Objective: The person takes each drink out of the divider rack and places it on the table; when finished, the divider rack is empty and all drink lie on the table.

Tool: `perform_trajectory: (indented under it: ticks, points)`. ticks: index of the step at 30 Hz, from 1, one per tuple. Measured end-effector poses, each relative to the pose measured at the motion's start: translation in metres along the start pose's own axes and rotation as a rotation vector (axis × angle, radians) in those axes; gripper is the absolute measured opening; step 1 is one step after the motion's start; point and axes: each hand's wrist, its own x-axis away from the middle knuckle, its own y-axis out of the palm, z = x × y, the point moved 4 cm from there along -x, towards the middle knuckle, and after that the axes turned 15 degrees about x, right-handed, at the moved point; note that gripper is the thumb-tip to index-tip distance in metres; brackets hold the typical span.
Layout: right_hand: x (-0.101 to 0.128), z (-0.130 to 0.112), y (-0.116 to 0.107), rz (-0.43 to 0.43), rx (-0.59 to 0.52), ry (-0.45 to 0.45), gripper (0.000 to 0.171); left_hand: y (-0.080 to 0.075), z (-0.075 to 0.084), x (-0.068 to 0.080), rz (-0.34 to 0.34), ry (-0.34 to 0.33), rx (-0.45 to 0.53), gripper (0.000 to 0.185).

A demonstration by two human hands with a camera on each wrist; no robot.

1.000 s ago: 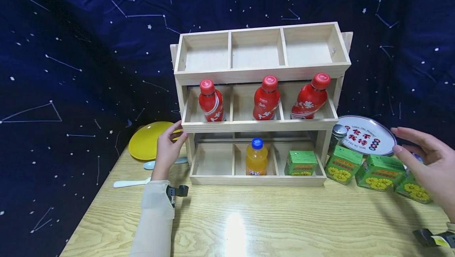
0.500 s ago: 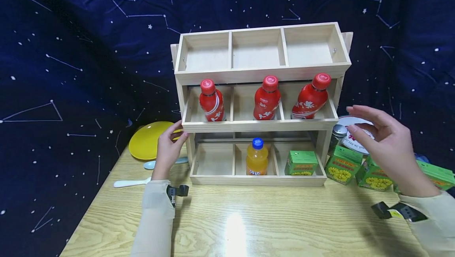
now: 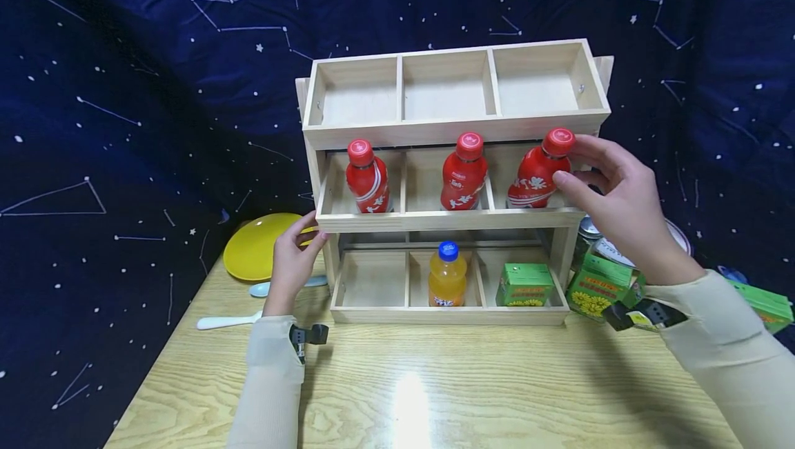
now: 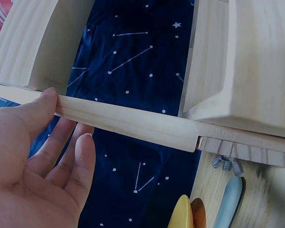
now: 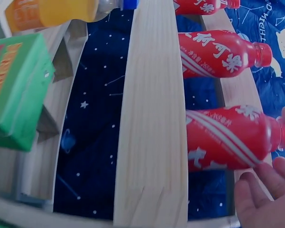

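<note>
A light wooden table (image 3: 435, 394) carries a three-tier wooden shelf (image 3: 453, 128) standing upright near its far edge. To the left of the shelf lie a yellow plate (image 3: 254, 245) and two pale spoons (image 3: 226, 320), one nearer the front, the other just beside the plate. To the right of the shelf stand green cartons (image 3: 596, 287), a small jar with a metal lid (image 3: 586, 232) and a white printed plate (image 3: 680, 238), partly hidden behind a sleeve.
</note>
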Motion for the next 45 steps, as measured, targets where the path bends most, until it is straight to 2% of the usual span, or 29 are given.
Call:
perform_trajectory:
  ticks: [6,11,20,26,32,39,45]
  points:
    - [-0.013,-0.006,0.011,-0.008,-0.004,0.028,0.055,-0.001,-0.002,0.000,0.002,0.028,0.009,0.047]
    - [-0.021,-0.008,0.016,0.010,-0.005,0.032,0.048,0.000,-0.002,0.000,0.004,0.011,0.007,0.048]
    - [-0.021,-0.010,0.014,0.062,0.020,0.021,0.042,0.004,-0.003,-0.001,-0.007,0.012,0.028,0.051]
    - [-0.022,-0.023,0.003,0.123,0.006,-0.037,0.042,0.003,-0.003,0.000,0.001,-0.013,0.010,0.049]
    - [-0.023,-0.045,-0.012,0.162,0.005,-0.073,0.042,0.001,0.000,-0.001,0.003,0.010,0.012,0.048]
    - [-0.008,-0.061,-0.032,0.172,0.034,-0.026,0.043,0.001,0.001,-0.001,-0.002,0.010,0.009,0.048]
    - [0.012,-0.056,-0.045,0.159,0.127,0.021,0.043,0.000,0.001,-0.001,-0.001,0.006,0.010,0.048]
